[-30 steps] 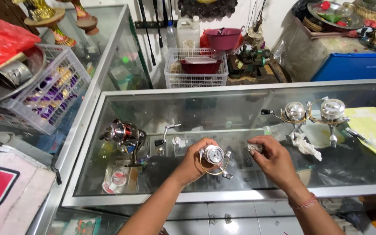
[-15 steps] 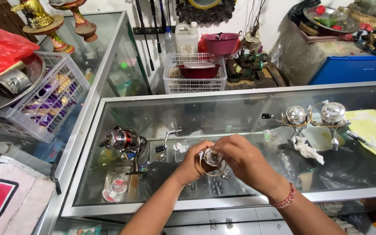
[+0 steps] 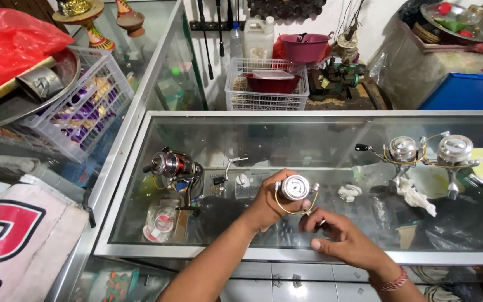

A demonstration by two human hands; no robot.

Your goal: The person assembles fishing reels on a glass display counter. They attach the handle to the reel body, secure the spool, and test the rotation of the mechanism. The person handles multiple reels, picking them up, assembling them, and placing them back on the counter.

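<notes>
— Half a second back both hands were bunched together over the reel; now the right hand [image 3: 346,241] has dropped to about five o'clock of it, and the silver spinning reel [image 3: 296,188] shows plainly at the middle of the glass counter [image 3: 286,140].

— Who's got it?

— Left hand [image 3: 270,202], fingers wrapped around the reel's body from the nine o'clock side, spool facing up at the camera, thin gold bail wire looping under it. The reel is held just above the glass, near the front edge.

— And the right?

— Fingers curled in, tips bunched just below the reel at five o'clock. Whether they pinch a small part or only touch the reel's underside, I cannot tell. Red bracelet [image 3: 389,278] on that wrist.

— What else is on the counter?

— At nine o'clock of the hands, a red-and-silver reel [image 3: 172,166] stands on the glass. Out at two o'clock, well apart, two more silver reels [image 3: 429,151] sit side by side, white scraps [image 3: 415,196] just below them. Behind the counter, at twelve o'clock, a white wire basket [image 3: 266,86] holds a dark red bowl [image 3: 273,81].
</notes>
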